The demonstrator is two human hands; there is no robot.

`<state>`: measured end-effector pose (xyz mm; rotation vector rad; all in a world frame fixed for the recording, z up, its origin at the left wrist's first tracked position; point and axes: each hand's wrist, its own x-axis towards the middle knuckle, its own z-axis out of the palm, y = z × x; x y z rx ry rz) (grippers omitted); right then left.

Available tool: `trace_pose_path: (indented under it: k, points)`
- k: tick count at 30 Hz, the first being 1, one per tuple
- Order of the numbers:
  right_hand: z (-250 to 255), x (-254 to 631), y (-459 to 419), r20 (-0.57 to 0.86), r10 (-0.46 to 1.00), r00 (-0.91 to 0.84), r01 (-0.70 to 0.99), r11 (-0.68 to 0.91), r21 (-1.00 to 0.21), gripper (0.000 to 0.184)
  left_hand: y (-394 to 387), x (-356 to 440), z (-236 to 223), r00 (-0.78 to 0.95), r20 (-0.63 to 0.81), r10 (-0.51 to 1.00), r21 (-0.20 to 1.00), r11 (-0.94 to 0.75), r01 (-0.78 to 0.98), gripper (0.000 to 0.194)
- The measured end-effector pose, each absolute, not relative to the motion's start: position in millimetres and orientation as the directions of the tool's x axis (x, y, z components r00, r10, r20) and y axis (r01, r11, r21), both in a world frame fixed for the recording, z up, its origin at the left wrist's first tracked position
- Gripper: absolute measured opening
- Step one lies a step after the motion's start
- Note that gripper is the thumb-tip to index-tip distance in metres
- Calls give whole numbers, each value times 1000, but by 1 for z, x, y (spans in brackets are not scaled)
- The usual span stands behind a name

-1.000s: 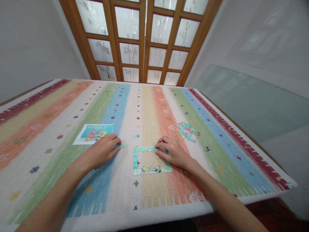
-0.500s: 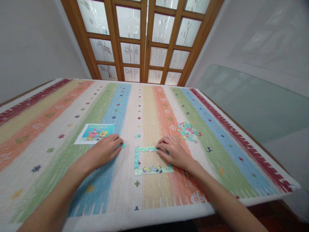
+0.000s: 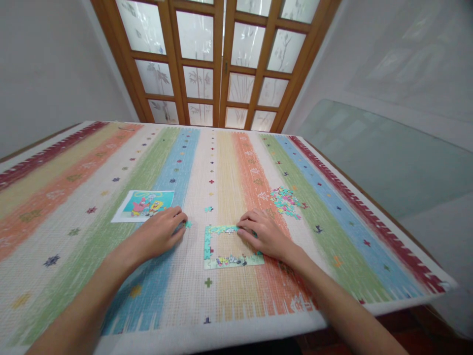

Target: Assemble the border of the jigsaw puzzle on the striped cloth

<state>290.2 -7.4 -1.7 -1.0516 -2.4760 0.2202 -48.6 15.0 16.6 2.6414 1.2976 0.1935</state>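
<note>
My left hand (image 3: 165, 230) is closed with its fingers curled, and a small turquoise puzzle piece (image 3: 188, 225) shows at its fingertips. My right hand (image 3: 263, 232) is bent over the upper right of a partly joined jigsaw border (image 3: 207, 246), fingertips pinched on a puzzle piece at its top edge. That border forms a rectangle with cartoon figures along the bottom and tablecloth showing inside it. The hand hides part of its right side. A printed reference picture (image 3: 150, 203) of two cartoon characters lies beyond my left wrist, its lower corner covered.
A heap of loose puzzle pieces (image 3: 285, 201) lies to the right, past my right hand. One loose turquoise piece (image 3: 209, 209) rests above the border. A striped tablecloth (image 3: 236, 301) covers the table. Wooden glazed doors (image 3: 222, 64) stand behind.
The whole view has shifted very slightly. Both hands stay in nearly the same places, and the puzzle border looks unchanged.
</note>
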Motion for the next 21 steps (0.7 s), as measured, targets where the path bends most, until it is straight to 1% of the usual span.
trace_pose_path:
  k: [11, 18, 21]
  points:
    - [1, 295, -7, 313, 727, -611, 644, 686, -338, 26, 16, -46, 18, 588, 54, 807, 255, -580, 773, 25]
    - [2, 296, -6, 274, 728, -628, 640, 684, -350, 32, 14, -39, 18, 578, 84, 811, 338, -569, 749, 12]
    - [3, 296, -6, 262, 725, -637, 639, 687, -345, 33, 13, -37, 18, 573, 67, 817, 386, -551, 740, 9]
